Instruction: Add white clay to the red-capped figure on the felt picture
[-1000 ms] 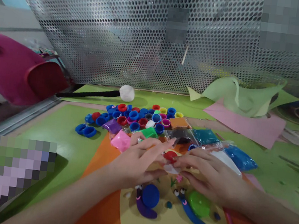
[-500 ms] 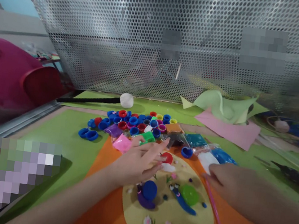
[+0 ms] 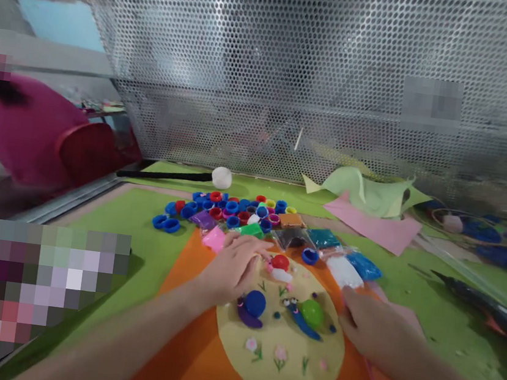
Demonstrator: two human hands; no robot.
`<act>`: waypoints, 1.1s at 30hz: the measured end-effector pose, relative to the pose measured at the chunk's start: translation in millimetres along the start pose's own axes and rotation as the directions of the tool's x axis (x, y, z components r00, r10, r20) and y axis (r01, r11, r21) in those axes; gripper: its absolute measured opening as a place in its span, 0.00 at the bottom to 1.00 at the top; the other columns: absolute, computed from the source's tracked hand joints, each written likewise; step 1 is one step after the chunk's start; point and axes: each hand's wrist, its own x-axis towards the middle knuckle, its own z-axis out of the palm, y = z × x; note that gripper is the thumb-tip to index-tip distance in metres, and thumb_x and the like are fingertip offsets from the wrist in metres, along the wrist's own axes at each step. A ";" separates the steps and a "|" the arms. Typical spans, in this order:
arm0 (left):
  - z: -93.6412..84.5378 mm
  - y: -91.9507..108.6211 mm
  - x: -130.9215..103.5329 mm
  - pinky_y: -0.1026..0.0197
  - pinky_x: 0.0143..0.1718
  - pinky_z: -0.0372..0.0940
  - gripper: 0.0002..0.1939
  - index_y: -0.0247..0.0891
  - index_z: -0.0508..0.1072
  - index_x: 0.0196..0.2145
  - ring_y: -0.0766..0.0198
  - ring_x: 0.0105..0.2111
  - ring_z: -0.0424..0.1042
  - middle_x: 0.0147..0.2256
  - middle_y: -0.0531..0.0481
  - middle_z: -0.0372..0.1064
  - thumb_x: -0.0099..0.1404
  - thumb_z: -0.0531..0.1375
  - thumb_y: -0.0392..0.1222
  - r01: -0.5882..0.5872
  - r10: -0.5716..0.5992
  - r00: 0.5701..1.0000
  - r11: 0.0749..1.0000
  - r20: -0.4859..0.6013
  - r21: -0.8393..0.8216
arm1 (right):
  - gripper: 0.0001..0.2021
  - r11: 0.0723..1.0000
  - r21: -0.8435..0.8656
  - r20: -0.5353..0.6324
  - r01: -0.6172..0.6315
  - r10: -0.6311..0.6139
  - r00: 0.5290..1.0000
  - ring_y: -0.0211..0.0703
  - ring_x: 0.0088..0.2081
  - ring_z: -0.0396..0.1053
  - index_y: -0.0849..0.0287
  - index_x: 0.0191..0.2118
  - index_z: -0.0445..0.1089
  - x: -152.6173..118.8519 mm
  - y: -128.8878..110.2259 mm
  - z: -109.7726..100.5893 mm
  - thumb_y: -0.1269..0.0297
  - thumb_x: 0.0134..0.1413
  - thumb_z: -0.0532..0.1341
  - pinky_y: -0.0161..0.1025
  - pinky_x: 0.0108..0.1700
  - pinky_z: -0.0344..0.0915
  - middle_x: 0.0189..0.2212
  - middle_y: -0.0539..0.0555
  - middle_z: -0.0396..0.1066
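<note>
Behind everything, a mesh screen point(image 3: 298, 54); below, a green worktop point(image 3: 107, 209), with an orange sheet point(image 3: 169, 352) at lower middle and a yellow oval paper point(image 3: 268, 370) on top of it. Over the oval's upper left edge, the left hand point(image 3: 231, 267), fingers bent down close to one another beside the red ball point(image 3: 280, 262) and white strip point(image 3: 280, 275), both near the oval's top; impossible to tell whether pinching anything. By the oval's right edge, near the white packet point(image 3: 342, 272), the right hand point(image 3: 369, 324), fingers curled, grip hidden, with a pink stick point(image 3: 370, 376) just below. Lower down on the oval, a blue-shelled snail point(image 3: 254, 303) and a green-shelled snail point(image 3: 312, 314). Could squash or shift the red ball through too firm a press from the left fingertips; could bend the blue-shelled snail with a low left wrist, or drag the oval askew with a sleeve-free forearm brushing its edge. Compared with the first frame: right hand away from the red ball, out by the oval's right edge; compared with both, left fingers less spread, and more of the oval in view.
</note>
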 end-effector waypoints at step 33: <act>12.1 18.3 -9.4 0.61 0.34 0.59 0.07 0.37 0.70 0.34 0.63 0.30 0.61 0.27 0.53 0.70 0.67 0.54 0.38 -0.041 0.015 0.986 0.988 -0.168 -0.151 | 0.08 0.300 0.813 -0.369 0.500 -0.398 0.840 0.29 0.22 0.62 0.50 0.36 0.62 44.7 -49.8 -23.5 0.69 0.63 0.49 0.25 0.24 0.60 0.23 0.43 0.65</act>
